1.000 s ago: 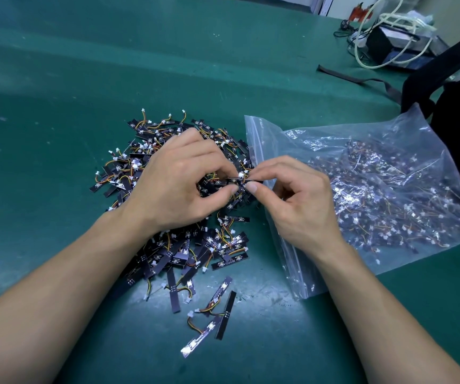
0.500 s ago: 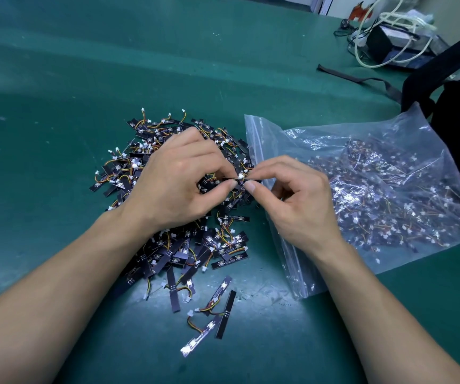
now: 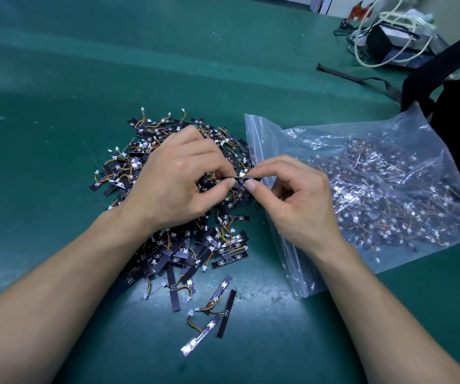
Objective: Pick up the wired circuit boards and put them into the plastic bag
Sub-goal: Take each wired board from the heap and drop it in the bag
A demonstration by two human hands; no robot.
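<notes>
L hand [image 3: 176, 184] & R hand [image 3: 298, 200] each pinch 1 circuit board [image 3: 241, 177] btwn them — just above pile [image 3: 167, 253].

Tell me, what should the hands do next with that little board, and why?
Probably slide the board into the plastic bag. The left hand and right hand both pinch it just beside the bag's zip edge, and the bag already holds many boards.

Green mat [image 3: 57, 106], scuffed white in spots. Black circuit boards [image 3: 173, 253] w/ orange-yellow wires, white connectors. Clear plastic bag [image 3: 320, 139], glossy. Cream cable [image 3: 361, 48] coiled over black box [image 3: 384, 45], far corner.
</notes>
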